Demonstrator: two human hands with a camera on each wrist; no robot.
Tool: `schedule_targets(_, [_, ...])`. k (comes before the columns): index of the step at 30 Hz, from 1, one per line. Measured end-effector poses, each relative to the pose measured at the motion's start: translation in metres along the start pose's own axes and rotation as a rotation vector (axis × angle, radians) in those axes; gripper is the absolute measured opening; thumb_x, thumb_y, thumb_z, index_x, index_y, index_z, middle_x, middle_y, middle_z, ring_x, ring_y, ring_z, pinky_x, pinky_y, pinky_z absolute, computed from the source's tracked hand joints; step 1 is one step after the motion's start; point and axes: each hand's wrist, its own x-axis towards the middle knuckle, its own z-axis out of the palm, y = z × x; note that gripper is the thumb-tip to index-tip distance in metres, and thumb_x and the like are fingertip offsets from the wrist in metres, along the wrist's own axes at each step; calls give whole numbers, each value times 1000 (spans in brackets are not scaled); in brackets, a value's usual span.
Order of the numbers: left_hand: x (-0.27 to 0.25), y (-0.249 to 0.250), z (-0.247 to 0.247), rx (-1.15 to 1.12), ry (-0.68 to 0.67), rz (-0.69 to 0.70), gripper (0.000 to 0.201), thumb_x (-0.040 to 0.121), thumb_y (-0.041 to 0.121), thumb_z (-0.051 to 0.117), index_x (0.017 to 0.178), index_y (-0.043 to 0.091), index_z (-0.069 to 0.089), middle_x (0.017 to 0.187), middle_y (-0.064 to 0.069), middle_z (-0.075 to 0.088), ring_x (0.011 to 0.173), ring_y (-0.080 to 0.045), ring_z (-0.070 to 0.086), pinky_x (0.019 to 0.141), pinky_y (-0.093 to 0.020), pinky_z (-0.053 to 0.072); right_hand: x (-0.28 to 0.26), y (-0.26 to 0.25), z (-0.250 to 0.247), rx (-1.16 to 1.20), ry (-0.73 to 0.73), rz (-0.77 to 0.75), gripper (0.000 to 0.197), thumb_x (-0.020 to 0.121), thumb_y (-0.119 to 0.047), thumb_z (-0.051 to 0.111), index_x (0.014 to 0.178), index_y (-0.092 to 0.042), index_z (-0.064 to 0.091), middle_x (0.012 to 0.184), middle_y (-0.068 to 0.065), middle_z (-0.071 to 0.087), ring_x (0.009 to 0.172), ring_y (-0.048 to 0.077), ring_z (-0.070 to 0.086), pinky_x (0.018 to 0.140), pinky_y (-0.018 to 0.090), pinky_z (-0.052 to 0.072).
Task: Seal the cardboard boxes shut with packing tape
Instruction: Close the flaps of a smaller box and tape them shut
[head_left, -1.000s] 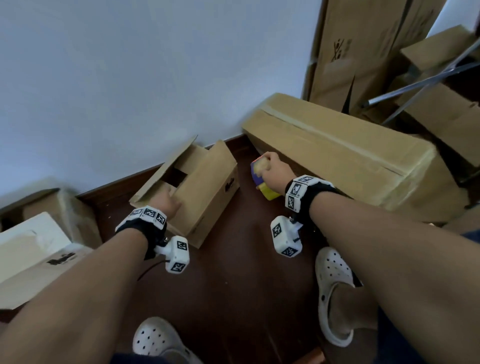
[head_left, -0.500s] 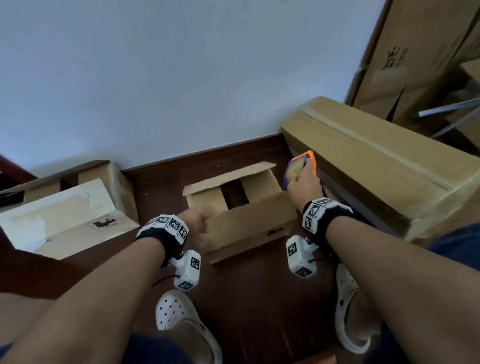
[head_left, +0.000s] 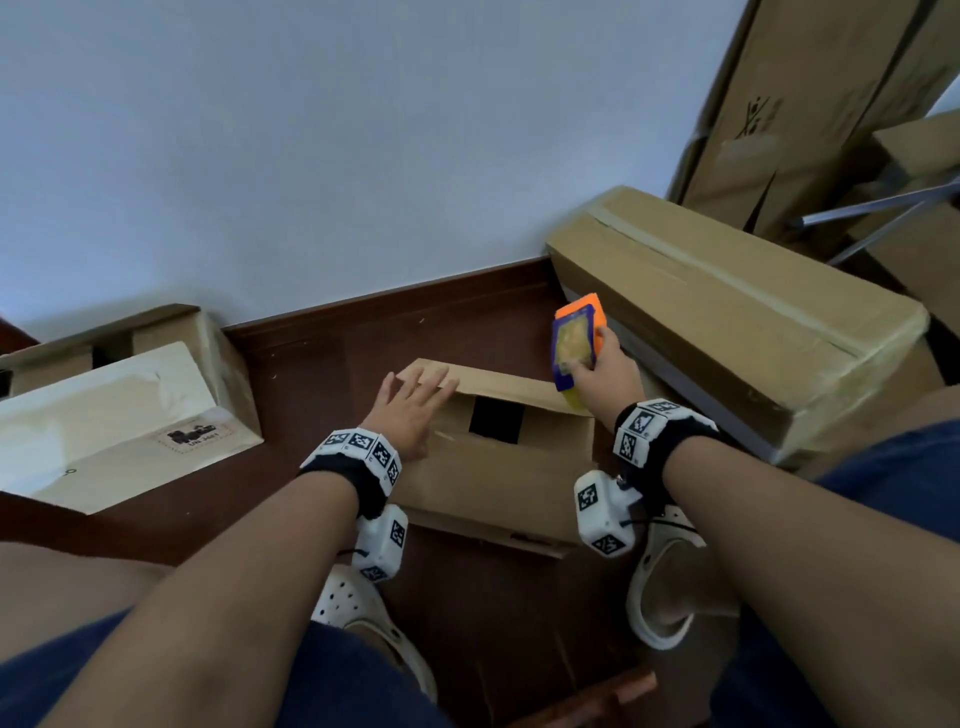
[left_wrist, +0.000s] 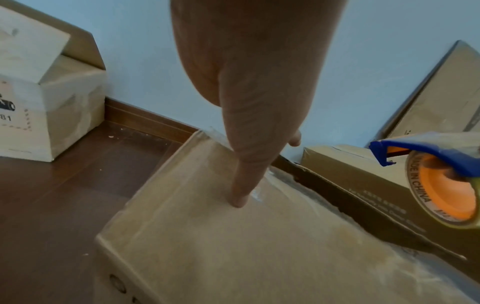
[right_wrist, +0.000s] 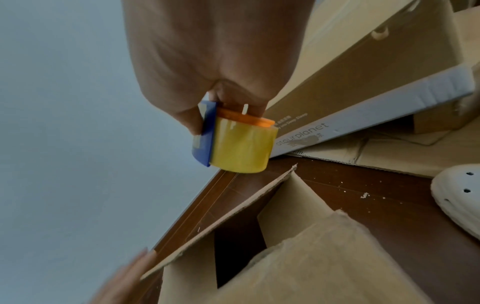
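While the small cardboard box (head_left: 498, 457) is sitting at the centre of the head view, we are pressing its flaps with one hand and holding tape in the other.

Our left hand (head_left: 410, 410) is lying flat with fingers spread straight on the far flap and the box top, and a dark gap is showing between the flaps. Our right hand (head_left: 605, 376) is gripping the tape dispenser (head_left: 576, 348), blue and orange with a yellowish roll, fingers curled round it, just above the box's right end. To the right we are seeing a long taped carton (head_left: 737, 322) against the wall; at left a pale box (head_left: 114, 426) is resting on the dark wooden floor (head_left: 322, 374). Lower in the frame our white clogs (head_left: 660, 582) are standing beside the box.
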Motion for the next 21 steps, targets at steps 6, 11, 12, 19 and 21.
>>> schedule_targets(6, [24,3,21,2,-215,67,68,96,13,47,153,31,14,161,13,11,149,-16,5,119,-51,8,4,12,0,190,-105,97,81,74,-38,72,143,-17,35,125,5,61,112,24,59,96,43,48])
schedule_targets(11, [24,2,55,-59,-185,73,61,99,7,35,153,28,18,161,8,14,143,-19,22,115,-40,22,7,29,12,306,-273,176,60,80,-15,70,135,-13,46,120,9,61,105,24,62,92,42,51])
schedule_targets(12, [25,0,58,-81,-174,72,60,100,8,33,153,28,17,161,9,13,145,-20,19,116,-41,20,8,29,14,320,-327,190,52,85,-8,64,133,-12,47,119,8,60,105,25,61,94,42,50])
schedule_targets(19, [28,-9,69,-212,12,19,48,100,29,44,145,40,35,154,18,30,138,-16,31,114,-37,22,13,22,37,138,-377,82,51,87,-56,58,122,-18,60,114,1,65,100,17,64,91,38,52])
schedule_targets(21, [29,-9,65,-224,-10,-59,51,99,35,46,147,44,29,155,23,23,141,-15,25,117,-43,13,13,24,42,-54,-399,52,50,87,-56,58,118,-16,62,112,3,66,99,20,63,88,37,51])
